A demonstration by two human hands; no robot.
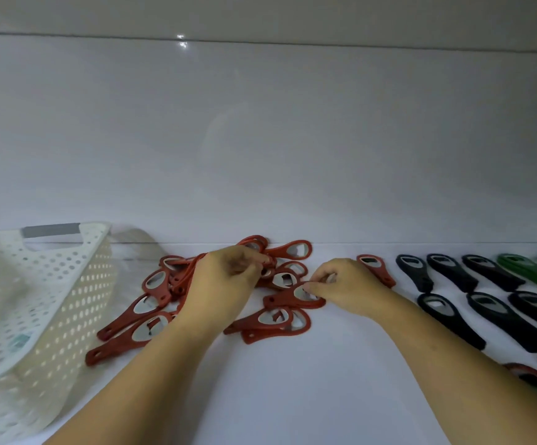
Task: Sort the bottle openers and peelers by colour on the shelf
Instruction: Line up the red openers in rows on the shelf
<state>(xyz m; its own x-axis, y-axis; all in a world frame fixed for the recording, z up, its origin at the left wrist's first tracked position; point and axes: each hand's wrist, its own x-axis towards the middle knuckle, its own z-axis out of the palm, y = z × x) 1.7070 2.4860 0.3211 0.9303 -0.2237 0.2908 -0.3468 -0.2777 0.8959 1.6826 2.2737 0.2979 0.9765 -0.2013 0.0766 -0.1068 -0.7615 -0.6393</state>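
A heap of several red bottle openers (151, 303) lies on the white shelf (292, 396), left of centre. My left hand (225, 281) reaches into the heap, fingers curled round a red opener (268, 261) near the back. My right hand (347, 287) pinches the metal head of another red opener (288, 299) at the heap's right edge. One red opener (377, 271) lies alone just right of that hand. Several black openers (472, 293) lie in rows further right. Green openers (530, 271) sit at the far right.
A white perforated plastic basket (35, 309) lies tipped on its side at the left, its mouth toward the heap. Another red opener (530, 377) lies at the lower right by the black ones. A glossy white back wall (260, 139) stands right behind the shelf.
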